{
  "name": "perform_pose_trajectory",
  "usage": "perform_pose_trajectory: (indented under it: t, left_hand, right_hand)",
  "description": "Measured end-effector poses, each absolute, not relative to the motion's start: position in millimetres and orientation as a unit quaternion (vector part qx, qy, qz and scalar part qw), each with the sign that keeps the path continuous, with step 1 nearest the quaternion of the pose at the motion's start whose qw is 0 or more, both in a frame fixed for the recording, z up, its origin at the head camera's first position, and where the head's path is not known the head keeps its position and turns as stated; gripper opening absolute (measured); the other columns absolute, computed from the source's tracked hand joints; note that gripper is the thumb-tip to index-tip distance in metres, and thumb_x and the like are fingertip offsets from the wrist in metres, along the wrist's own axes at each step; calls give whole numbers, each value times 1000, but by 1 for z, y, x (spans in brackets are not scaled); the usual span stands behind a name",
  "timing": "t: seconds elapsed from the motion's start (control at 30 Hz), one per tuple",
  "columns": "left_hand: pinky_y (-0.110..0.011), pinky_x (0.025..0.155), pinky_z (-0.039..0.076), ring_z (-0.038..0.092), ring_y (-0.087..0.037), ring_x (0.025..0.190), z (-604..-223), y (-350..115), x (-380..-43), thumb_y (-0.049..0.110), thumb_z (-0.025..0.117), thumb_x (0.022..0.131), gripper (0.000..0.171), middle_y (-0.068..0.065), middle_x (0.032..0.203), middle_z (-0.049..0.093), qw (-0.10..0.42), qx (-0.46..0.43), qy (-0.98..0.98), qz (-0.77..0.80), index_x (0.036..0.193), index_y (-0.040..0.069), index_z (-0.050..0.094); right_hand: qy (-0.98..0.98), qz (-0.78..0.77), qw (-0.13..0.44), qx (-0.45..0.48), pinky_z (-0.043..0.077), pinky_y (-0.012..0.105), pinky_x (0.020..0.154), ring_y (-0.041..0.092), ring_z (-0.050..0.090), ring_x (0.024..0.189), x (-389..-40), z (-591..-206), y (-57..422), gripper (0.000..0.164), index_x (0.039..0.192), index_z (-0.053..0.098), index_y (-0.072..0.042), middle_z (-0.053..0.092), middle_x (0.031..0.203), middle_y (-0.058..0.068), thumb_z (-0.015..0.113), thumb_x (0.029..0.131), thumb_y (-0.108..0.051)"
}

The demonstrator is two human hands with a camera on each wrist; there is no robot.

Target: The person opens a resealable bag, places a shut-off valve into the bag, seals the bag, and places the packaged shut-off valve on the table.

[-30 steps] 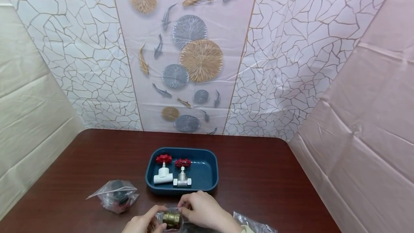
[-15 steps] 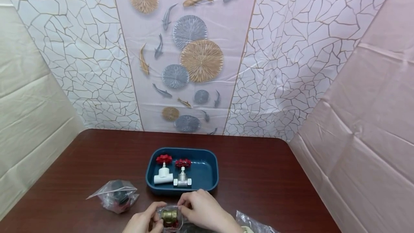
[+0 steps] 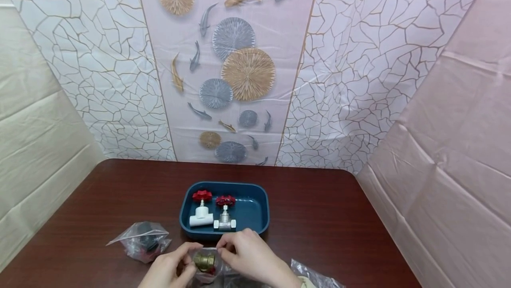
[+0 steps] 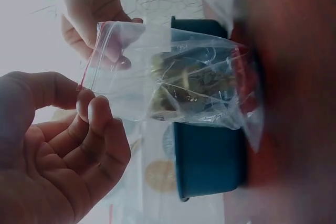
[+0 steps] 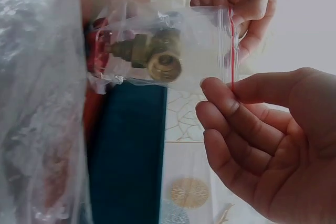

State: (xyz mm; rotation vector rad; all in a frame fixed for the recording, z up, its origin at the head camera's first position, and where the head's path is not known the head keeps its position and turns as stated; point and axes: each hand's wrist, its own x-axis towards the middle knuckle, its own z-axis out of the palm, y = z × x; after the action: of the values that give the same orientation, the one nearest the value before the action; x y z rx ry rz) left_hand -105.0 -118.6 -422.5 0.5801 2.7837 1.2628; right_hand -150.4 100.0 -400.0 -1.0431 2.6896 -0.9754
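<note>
A brass valve (image 3: 204, 261) with a red handwheel (image 5: 98, 51) sits inside a clear zip bag (image 4: 126, 98) that has a red line along its top. The bag hangs upright with the handwheel at its bottom. My left hand (image 3: 169, 266) pinches one top corner between thumb and fingers. At the opposite corner, my right hand (image 3: 253, 254) pinches the red-lined edge. Both hands are just in front of the blue tray (image 3: 255, 230). A white valve (image 3: 202, 218) and a silver valve (image 3: 225, 221), each with a red handwheel, lie in the tray's left and middle.
Left of the hands, another clear bag (image 3: 135, 252) holds a dark and red item. Crumpled clear plastic (image 3: 313, 274) lies by the right forearm. The dark red-brown table (image 3: 319, 217) ends at a patterned backdrop, with cloth walls on both sides.
Both hands and the bag have moved slightly forward, and the left hand has also shifted left. The brass valve has tilted within the bag, and its red handwheel now shows beneath it.
</note>
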Motion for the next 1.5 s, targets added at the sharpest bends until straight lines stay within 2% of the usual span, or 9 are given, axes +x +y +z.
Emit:
perform_pose_trajectory:
  t: [0.13,0.33,0.77,1.03,1.3,1.5]
  left_hand:
    - [-21,46,36,37,0,46,-414,-120,-106,7,55,86,27,13,66,46,6,167,901,401,112,13,61]
    - [-21,45,34,33,0,43,-408,-122,-106,4,53,86,28,15,64,46,-17,170,903,394,110,14,63]
    - [-21,46,35,36,-1,44,-408,-126,-107,6,55,88,25,16,61,46,-36,165,910,380,110,14,64]
    - [-21,49,37,39,0,49,-407,-124,-112,8,58,89,22,16,59,44,-51,174,912,368,106,19,64]
    - [-21,48,36,37,-1,48,-407,-124,-112,11,58,90,20,15,56,43,-41,159,918,361,107,21,64]
    - [-22,49,37,40,-1,50,-410,-129,-107,25,57,93,20,17,64,47,-20,170,914,369,111,20,62]
  right_hand:
    - [877,-339,41,-339,38,16,44,-5,44,45,-148,-392,100,12,90,70,-18,55,63,-21,59,89,-15]
    - [871,-354,29,-338,39,15,46,-6,45,48,-146,-386,100,12,90,71,-16,56,65,-20,59,90,-15]
    - [875,-354,23,-329,40,15,48,-7,48,51,-144,-390,98,12,88,70,-19,56,65,-21,59,89,-16]
    - [881,-343,14,-326,41,14,51,-7,49,54,-149,-392,100,11,89,70,-20,56,66,-21,59,91,-20]
    - [875,-344,26,-338,41,15,50,-7,48,52,-149,-393,101,13,92,69,-21,55,65,-21,56,93,-24]
    - [864,-361,44,-349,42,16,51,-6,48,54,-147,-395,104,17,95,69,-21,55,67,-21,54,94,-30]
